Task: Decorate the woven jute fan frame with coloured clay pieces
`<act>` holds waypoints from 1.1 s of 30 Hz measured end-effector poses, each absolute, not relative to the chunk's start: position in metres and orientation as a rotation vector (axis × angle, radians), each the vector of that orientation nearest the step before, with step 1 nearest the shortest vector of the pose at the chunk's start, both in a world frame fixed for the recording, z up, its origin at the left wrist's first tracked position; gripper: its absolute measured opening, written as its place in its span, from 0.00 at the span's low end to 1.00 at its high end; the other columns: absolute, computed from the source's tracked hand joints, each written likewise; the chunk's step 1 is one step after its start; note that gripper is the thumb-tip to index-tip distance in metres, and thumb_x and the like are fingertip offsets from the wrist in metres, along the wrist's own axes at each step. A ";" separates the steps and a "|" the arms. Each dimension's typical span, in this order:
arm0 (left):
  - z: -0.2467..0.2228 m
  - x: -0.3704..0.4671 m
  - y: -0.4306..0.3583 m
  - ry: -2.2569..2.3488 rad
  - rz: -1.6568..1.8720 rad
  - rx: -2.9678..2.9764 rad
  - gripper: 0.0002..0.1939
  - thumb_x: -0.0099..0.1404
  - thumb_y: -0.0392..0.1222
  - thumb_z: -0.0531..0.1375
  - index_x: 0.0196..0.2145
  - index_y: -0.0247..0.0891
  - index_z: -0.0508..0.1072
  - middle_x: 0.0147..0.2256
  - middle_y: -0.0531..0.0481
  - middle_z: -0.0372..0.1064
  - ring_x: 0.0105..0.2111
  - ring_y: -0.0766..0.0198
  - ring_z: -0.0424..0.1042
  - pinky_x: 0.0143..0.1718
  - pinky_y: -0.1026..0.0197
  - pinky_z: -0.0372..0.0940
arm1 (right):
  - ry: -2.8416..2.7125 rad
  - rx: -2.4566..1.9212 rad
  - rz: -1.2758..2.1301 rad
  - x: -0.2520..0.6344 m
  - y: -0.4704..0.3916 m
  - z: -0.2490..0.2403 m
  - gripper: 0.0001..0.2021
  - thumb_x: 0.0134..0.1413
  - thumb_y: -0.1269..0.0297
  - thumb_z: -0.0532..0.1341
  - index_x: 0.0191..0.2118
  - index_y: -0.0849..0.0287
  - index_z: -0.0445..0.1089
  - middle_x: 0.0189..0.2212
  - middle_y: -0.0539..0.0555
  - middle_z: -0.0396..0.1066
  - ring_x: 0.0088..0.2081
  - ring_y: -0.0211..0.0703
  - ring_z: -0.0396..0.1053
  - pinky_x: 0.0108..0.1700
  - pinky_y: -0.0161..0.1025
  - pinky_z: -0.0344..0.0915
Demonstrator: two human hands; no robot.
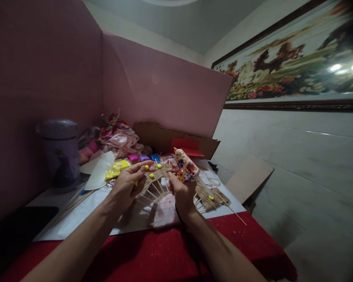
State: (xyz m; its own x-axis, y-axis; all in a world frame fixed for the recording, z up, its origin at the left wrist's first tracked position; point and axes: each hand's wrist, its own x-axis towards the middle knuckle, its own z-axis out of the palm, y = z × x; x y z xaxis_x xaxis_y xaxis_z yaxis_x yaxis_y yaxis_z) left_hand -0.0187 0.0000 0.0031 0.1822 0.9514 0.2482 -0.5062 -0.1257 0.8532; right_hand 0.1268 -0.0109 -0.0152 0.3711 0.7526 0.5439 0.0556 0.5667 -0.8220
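Cloth, red and velvety, covers the table at 6 o'clock, with a smooth white sheet laid over it. On that, in the middle, lies a fan-shaped frame: thin wooden sticks spread like rays from a rounded, pale spotted cloth patch out to a rough, straw-like band dotted with small yellow lumps. Over its 10 o'clock side the left hand pinches a round yellow ball between its fingertips; over its 1 o'clock side the right hand is wrapped around a glue gun with a bright flower pattern, nose tipped up toward 11. A slim stick slants at 4. Beyond the left hand, at 10, are a glossy yellow packet, flat pale sheets and a rounded purple jug; at 11, a crumpled pink fabric heap. Torn-edged brown cardboard stands at 12, before flat pink panels. For moving, red cloth leaves room between fan and wearer; the table's edge slants away at 4, with a gap before the tiled wall, while panels close off 9 to 12.
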 end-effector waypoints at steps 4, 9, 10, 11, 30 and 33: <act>0.002 -0.019 -0.001 0.609 1.340 1.073 0.19 0.48 0.38 0.67 0.40 0.34 0.73 0.19 0.56 0.65 0.10 0.81 0.43 0.09 0.74 0.38 | -1.146 -0.898 0.474 0.125 -0.013 -0.015 0.08 0.46 0.63 0.62 0.31 0.62 0.68 0.17 0.47 0.64 0.17 0.34 0.59 0.19 0.33 0.58; 0.001 -0.020 0.002 0.650 1.381 1.051 0.16 0.45 0.45 0.69 0.27 0.36 0.68 0.14 0.62 0.53 0.09 0.80 0.44 0.08 0.74 0.38 | -1.200 -0.904 0.503 0.125 -0.014 -0.016 0.09 0.46 0.61 0.62 0.32 0.62 0.70 0.19 0.48 0.66 0.17 0.34 0.59 0.19 0.32 0.56; 0.002 -0.021 0.003 0.664 1.398 1.040 0.17 0.46 0.48 0.68 0.26 0.35 0.67 0.15 0.61 0.55 0.09 0.80 0.45 0.08 0.74 0.38 | -1.209 -0.907 0.527 0.125 -0.014 -0.016 0.09 0.46 0.61 0.62 0.31 0.62 0.70 0.18 0.48 0.66 0.17 0.34 0.58 0.19 0.32 0.56; 0.002 -0.022 0.004 0.681 1.423 1.032 0.18 0.47 0.50 0.67 0.26 0.35 0.68 0.16 0.60 0.57 0.10 0.80 0.46 0.08 0.74 0.38 | -1.218 -0.914 0.553 0.125 -0.014 -0.016 0.09 0.46 0.60 0.62 0.30 0.62 0.71 0.17 0.48 0.65 0.17 0.34 0.58 0.19 0.32 0.56; 0.011 -0.044 0.017 0.870 1.770 0.993 0.20 0.50 0.55 0.63 0.26 0.34 0.69 0.15 0.58 0.59 0.08 0.78 0.47 0.09 0.71 0.39 | -1.699 -0.971 0.712 0.132 -0.014 -0.015 0.14 0.47 0.57 0.62 0.20 0.61 0.68 0.15 0.46 0.59 0.18 0.32 0.53 0.20 0.31 0.51; 0.011 -0.044 0.018 0.910 1.792 1.021 0.16 0.48 0.48 0.65 0.30 0.32 0.72 0.17 0.56 0.65 0.09 0.79 0.46 0.09 0.70 0.39 | -1.781 -0.975 0.695 0.132 -0.011 -0.019 0.17 0.49 0.54 0.61 0.18 0.60 0.64 0.14 0.44 0.54 0.18 0.31 0.48 0.18 0.30 0.47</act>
State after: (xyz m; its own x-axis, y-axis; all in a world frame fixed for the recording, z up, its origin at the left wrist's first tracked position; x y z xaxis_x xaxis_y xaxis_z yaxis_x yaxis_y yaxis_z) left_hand -0.0443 0.0177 0.0115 -0.2965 0.9148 0.2742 -0.3181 -0.3653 0.8749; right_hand 0.1315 -0.0111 -0.0186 -0.2251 0.8541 0.4688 0.3103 0.5190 -0.7965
